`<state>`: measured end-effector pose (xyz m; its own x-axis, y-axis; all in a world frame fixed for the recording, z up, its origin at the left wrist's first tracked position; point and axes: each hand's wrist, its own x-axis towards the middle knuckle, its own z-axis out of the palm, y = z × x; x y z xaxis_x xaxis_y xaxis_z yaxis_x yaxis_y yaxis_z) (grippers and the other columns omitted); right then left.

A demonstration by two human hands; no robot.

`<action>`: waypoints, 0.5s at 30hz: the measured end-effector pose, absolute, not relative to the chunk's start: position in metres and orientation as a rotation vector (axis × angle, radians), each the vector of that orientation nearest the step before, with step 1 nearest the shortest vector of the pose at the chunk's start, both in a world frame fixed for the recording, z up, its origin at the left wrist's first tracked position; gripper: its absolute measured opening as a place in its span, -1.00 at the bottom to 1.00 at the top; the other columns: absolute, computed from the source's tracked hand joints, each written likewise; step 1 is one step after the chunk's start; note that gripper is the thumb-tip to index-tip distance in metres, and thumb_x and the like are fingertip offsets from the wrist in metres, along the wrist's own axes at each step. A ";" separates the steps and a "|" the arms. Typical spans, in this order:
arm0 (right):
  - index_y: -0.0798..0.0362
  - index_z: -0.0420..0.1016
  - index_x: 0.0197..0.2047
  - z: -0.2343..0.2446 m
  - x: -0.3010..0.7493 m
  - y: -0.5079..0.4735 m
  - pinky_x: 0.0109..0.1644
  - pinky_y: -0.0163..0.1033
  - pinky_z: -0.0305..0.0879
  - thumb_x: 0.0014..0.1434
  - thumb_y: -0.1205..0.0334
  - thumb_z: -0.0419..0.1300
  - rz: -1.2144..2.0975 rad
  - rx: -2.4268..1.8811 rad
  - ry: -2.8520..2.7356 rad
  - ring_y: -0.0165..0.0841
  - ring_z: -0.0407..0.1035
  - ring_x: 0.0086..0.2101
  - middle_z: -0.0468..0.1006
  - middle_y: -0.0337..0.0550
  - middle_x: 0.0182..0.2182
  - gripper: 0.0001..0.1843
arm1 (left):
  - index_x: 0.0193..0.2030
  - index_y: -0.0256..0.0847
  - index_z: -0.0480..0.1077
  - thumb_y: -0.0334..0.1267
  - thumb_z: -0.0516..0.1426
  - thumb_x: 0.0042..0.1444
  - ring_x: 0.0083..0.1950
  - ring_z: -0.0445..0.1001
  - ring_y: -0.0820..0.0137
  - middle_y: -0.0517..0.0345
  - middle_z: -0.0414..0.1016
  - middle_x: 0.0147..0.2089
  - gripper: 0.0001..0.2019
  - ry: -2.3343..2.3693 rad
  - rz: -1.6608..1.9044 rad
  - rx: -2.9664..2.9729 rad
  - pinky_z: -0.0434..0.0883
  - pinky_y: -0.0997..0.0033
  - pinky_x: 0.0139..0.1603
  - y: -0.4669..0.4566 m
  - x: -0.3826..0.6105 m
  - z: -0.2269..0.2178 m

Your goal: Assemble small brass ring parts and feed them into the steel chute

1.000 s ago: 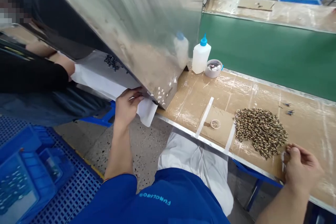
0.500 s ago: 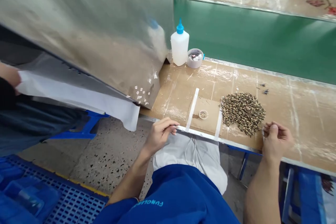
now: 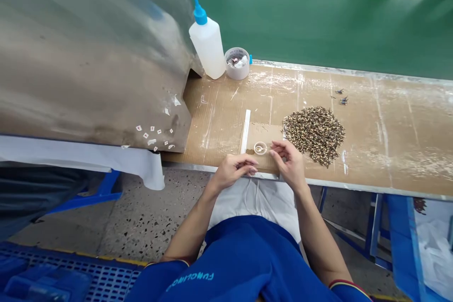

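A small clear round cup sits on a cardboard piece edged with white tape. A thin pale stick lies across the cup, its outer end between the thumb and fingers of my right hand, which appear to pinch it. My left hand is just left of the cup at the table's front edge. Its fingers are bent towards the thumb; anything between them is too small to make out. Right of the cup lies a heap of small black-and-gold pieces, close behind my right hand.
At the back left stand a white bottle with a blue nozzle and a tape-roll ring holding scraps. A large metal panel rises on the left. Beyond the table runs a green belt. Dark bits lie behind the heap.
My right hand has moved left from beyond the heap to the cup and its stick. My left hand has shifted closer to the cup. The head view has moved too.
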<state>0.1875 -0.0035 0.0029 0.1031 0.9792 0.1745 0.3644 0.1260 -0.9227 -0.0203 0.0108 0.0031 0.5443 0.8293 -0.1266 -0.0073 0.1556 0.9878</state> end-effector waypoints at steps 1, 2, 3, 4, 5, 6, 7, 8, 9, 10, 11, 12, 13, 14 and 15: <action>-0.01 0.52 -0.12 0.004 0.186 0.000 -0.35 -0.22 0.45 0.28 0.14 0.23 0.771 -1.408 -1.463 -0.34 0.47 -0.39 0.59 -0.11 -0.28 -0.85 | -0.18 -0.31 0.52 -0.03 0.26 0.19 -0.34 0.65 0.35 0.03 0.63 -0.34 -0.68 0.816 0.702 1.257 0.60 0.49 -0.35 0.011 -0.021 0.003; -0.02 0.53 -0.17 0.005 0.185 0.002 -0.33 -0.22 0.44 0.29 0.15 0.22 0.740 -1.403 -1.498 -0.33 0.47 -0.36 0.59 -0.11 -0.28 -0.88 | -0.17 -0.30 0.51 -0.02 0.27 0.18 -0.34 0.66 0.35 0.04 0.63 -0.34 -0.67 0.819 0.701 1.235 0.61 0.48 -0.35 0.011 -0.021 0.003; -0.02 0.54 -0.21 0.007 0.184 0.004 -0.30 -0.21 0.44 0.30 0.16 0.21 0.713 -1.391 -1.536 -0.32 0.48 -0.32 0.58 -0.10 -0.26 -0.89 | -0.17 -0.29 0.49 -0.02 0.27 0.18 -0.34 0.66 0.34 0.05 0.63 -0.35 -0.67 0.823 0.699 1.217 0.61 0.48 -0.34 0.012 -0.021 0.004; -0.02 0.55 -0.25 0.008 0.184 0.006 -0.26 -0.19 0.45 0.30 0.18 0.21 0.688 -1.374 -1.579 -0.30 0.49 -0.28 0.58 -0.10 -0.25 -0.88 | -0.18 -0.29 0.48 -0.02 0.28 0.17 -0.34 0.66 0.34 0.06 0.63 -0.36 -0.68 0.828 0.696 1.205 0.62 0.47 -0.34 0.012 -0.021 0.004; -0.03 0.55 -0.27 0.009 0.183 0.007 -0.22 -0.17 0.46 0.31 0.20 0.20 0.669 -1.356 -1.624 -0.28 0.49 -0.23 0.57 -0.10 -0.23 -0.87 | -0.20 -0.28 0.47 -0.03 0.28 0.17 -0.34 0.66 0.34 0.07 0.63 -0.37 -0.69 0.832 0.692 1.201 0.62 0.46 -0.34 0.012 -0.021 0.004; -0.03 0.56 -0.27 0.010 0.182 0.009 -0.17 -0.15 0.46 0.30 0.21 0.21 0.652 -1.338 -1.670 -0.26 0.49 -0.19 0.57 -0.09 -0.21 -0.88 | -0.24 -0.28 0.46 -0.03 0.28 0.17 -0.34 0.66 0.33 0.07 0.62 -0.37 -0.69 0.836 0.690 1.207 0.62 0.46 -0.34 0.012 -0.021 0.004; -0.04 0.57 -0.26 0.011 0.181 0.010 -0.13 -0.13 0.46 0.30 0.23 0.21 0.635 -1.324 -1.715 -0.25 0.49 -0.16 0.56 -0.09 -0.18 -0.89 | -0.27 -0.29 0.45 -0.04 0.28 0.17 -0.35 0.66 0.34 0.07 0.62 -0.38 -0.70 0.838 0.690 1.222 0.62 0.46 -0.34 0.012 -0.021 0.005; -0.04 0.57 -0.25 0.012 0.179 0.012 -0.11 -0.12 0.46 0.30 0.24 0.21 0.614 -1.311 -1.759 -0.25 0.48 -0.14 0.55 -0.08 -0.15 -0.90 | -0.30 -0.29 0.45 -0.04 0.28 0.17 -0.36 0.66 0.34 0.06 0.62 -0.39 -0.70 0.839 0.691 1.242 0.61 0.47 -0.35 0.012 -0.021 0.005; -0.05 0.57 -0.24 0.013 0.178 0.014 -0.09 -0.12 0.45 0.30 0.26 0.21 0.589 -1.300 -1.798 -0.25 0.48 -0.13 0.54 -0.07 -0.12 -0.89 | -0.31 -0.29 0.46 -0.05 0.28 0.17 -0.38 0.65 0.35 0.06 0.61 -0.40 -0.70 0.840 0.694 1.263 0.61 0.48 -0.37 0.012 -0.021 0.004; -0.05 0.58 -0.24 0.013 0.177 0.015 -0.08 -0.12 0.44 0.31 0.29 0.19 0.558 -1.294 -1.832 -0.26 0.47 -0.13 0.54 -0.07 -0.11 -0.87 | -0.33 -0.30 0.46 -0.05 0.29 0.16 -0.40 0.63 0.37 0.07 0.60 -0.42 -0.69 0.842 0.700 1.282 0.60 0.49 -0.38 0.012 -0.021 0.004; -0.05 0.58 -0.24 0.014 0.176 0.017 -0.09 -0.14 0.42 0.32 0.31 0.17 0.518 -1.294 -1.859 -0.26 0.46 -0.15 0.53 -0.07 -0.12 -0.85 | -0.34 -0.30 0.47 -0.04 0.29 0.16 -0.42 0.62 0.38 0.08 0.59 -0.43 -0.69 0.846 0.707 1.295 0.59 0.50 -0.40 0.012 -0.021 0.005; -0.05 0.58 -0.24 0.016 0.176 0.019 -0.11 -0.15 0.40 0.33 0.32 0.15 0.472 -1.301 -1.884 -0.27 0.44 -0.17 0.53 -0.08 -0.15 -0.82 | -0.34 -0.30 0.48 -0.04 0.30 0.15 -0.44 0.61 0.39 0.09 0.58 -0.45 -0.68 0.850 0.715 1.303 0.58 0.51 -0.41 0.012 -0.021 0.005; -0.05 0.58 -0.25 0.018 0.176 0.020 -0.14 -0.17 0.38 0.34 0.33 0.14 0.424 -1.315 -1.909 -0.28 0.42 -0.21 0.52 -0.09 -0.19 -0.80 | -0.35 -0.30 0.48 -0.03 0.30 0.15 -0.46 0.60 0.41 0.10 0.57 -0.47 -0.67 0.854 0.725 1.306 0.57 0.52 -0.43 0.012 -0.021 0.005; -0.04 0.58 -0.26 0.020 0.178 0.020 -0.17 -0.19 0.35 0.35 0.33 0.13 0.379 -1.333 -1.937 -0.29 0.40 -0.24 0.51 -0.10 -0.24 -0.79 | -0.36 -0.31 0.48 -0.01 0.31 0.14 -0.47 0.58 0.41 0.10 0.56 -0.48 -0.66 0.856 0.738 1.307 0.56 0.53 -0.44 0.012 -0.021 0.005; -0.03 0.57 -0.27 0.022 0.180 0.020 -0.20 -0.20 0.33 0.35 0.32 0.13 0.341 -1.350 -1.965 -0.30 0.37 -0.26 0.49 -0.11 -0.28 -0.79 | -0.37 -0.31 0.48 0.01 0.31 0.12 -0.48 0.57 0.42 0.10 0.55 -0.49 -0.64 0.859 0.752 1.305 0.55 0.53 -0.46 0.012 -0.021 0.005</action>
